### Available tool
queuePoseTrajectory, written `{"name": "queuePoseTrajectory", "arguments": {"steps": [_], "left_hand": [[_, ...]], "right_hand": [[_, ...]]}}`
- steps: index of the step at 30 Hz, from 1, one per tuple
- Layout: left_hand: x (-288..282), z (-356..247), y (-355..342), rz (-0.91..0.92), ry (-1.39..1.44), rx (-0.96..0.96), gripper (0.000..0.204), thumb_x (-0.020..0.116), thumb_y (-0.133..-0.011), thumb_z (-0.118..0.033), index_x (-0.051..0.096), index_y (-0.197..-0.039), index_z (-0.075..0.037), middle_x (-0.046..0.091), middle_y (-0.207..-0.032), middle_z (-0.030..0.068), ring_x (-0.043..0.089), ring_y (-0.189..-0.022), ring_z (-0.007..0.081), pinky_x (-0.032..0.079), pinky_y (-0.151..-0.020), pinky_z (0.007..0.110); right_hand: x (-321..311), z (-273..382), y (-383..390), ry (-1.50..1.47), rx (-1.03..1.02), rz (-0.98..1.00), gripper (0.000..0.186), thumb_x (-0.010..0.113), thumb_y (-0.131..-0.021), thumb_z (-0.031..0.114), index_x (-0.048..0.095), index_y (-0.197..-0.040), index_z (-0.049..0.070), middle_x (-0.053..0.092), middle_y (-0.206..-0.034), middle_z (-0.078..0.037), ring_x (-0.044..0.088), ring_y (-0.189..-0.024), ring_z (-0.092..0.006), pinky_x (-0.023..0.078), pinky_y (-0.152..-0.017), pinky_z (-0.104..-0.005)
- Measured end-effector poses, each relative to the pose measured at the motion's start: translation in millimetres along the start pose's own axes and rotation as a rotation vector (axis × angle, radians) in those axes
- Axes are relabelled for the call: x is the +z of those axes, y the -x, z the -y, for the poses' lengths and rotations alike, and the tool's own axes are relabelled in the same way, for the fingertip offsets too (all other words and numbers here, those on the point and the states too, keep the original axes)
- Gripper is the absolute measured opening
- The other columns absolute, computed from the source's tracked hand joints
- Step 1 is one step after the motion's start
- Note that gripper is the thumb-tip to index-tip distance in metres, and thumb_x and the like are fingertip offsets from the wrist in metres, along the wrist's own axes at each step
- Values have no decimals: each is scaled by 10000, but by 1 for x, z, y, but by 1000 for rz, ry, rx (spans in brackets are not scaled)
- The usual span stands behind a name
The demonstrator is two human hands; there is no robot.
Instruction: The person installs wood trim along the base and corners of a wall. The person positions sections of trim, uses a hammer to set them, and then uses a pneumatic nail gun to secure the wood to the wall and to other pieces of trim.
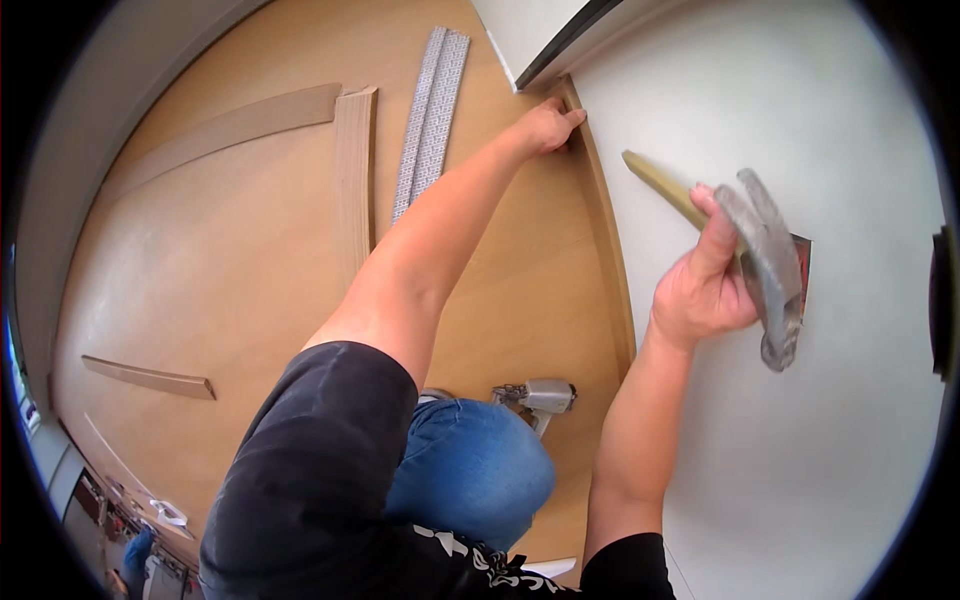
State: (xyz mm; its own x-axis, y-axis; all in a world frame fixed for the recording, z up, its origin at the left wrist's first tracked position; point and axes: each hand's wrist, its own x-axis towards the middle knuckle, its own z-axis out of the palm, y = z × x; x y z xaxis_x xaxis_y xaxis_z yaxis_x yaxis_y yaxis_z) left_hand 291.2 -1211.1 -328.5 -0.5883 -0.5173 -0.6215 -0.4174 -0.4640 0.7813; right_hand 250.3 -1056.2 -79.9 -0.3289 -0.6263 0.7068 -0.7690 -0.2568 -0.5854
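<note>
My right hand (705, 290) is wrapped round a claw hammer (765, 250), held up in front of the white wall. Its yellowish handle points toward the far left, and its grey metal head stands nearest me. My left hand (552, 126) reaches far forward to the end of a brown wooden skirting board (600, 215), which runs along the foot of the wall. Its fingers are bent over the board near the corner, with the thumb side by the top edge; the fingertips are partly hidden.
A metal nail gun (546, 395) lies on the wood-coloured floor (510, 280) beside my bent knee (480, 465). Patterned strips (432, 115), a wooden plank (353, 170), a curved-looking board (235, 135) and a short wooden piece (150, 377) lie leftward. A wall opening (803, 265) sits behind the hammer.
</note>
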Motion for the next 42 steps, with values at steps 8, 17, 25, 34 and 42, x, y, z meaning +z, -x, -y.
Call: {"name": "queuePoseTrajectory", "arguments": {"steps": [8, 17, 25, 34, 42], "left_hand": [[-3, -6, -6, -6, -21, 9, 743, 572, -1023, -534, 403, -1517, -6, 617, -1391, 166, 738, -939, 254, 563, -777, 381], [13, -6, -2, -36, 67, 6, 648, 615, -1007, -492, 524, -1388, 24, 688, -1227, 176, 743, -849, 260, 584, -695, 391], [0, -1, 3, 74, 38, -28, 664, 585, -1007, -589, 503, -1411, -69, 665, -1286, 95, 714, -1056, 217, 541, -903, 408], [5, 5, -6, -19, 19, -30, 631, 561, -1031, -558, 480, -1424, -72, 639, -1305, 109, 699, -1075, 230, 536, -925, 421], [6, 4, -7, 5, -46, -4, 624, 481, -1061, -557, 433, -1454, -74, 641, -1310, 115, 703, -1068, 232, 541, -899, 408]], "right_hand": [[56, -76, 46, 43, 206, -217, 255, 689, -1021, 171, 637, -889, -41, 674, -810, -75, 640, -737, -179, 548, -736, -331], [30, -72, 72, 73, 225, 36, 193, 669, -1028, 148, 618, -1070, -33, 640, -968, -98, 625, -858, -246, 512, -744, -365], [-62, -4, 245, 165, 894, 758, 484, 751, -901, 214, 606, -1288, -38, 699, -1196, -281, 677, -1121, -433, 549, -942, -468], [-115, -18, 316, 506, 822, 801, 443, 738, -905, 218, 653, -1271, -18, 625, -1264, -235, 607, -1152, -424, 505, -974, -484], [-228, 76, 435, 712, 1174, 306, 484, 713, -939, 182, 540, -1348, -12, 615, -1223, -212, 611, -1143, -350, 485, -997, -451]]}}
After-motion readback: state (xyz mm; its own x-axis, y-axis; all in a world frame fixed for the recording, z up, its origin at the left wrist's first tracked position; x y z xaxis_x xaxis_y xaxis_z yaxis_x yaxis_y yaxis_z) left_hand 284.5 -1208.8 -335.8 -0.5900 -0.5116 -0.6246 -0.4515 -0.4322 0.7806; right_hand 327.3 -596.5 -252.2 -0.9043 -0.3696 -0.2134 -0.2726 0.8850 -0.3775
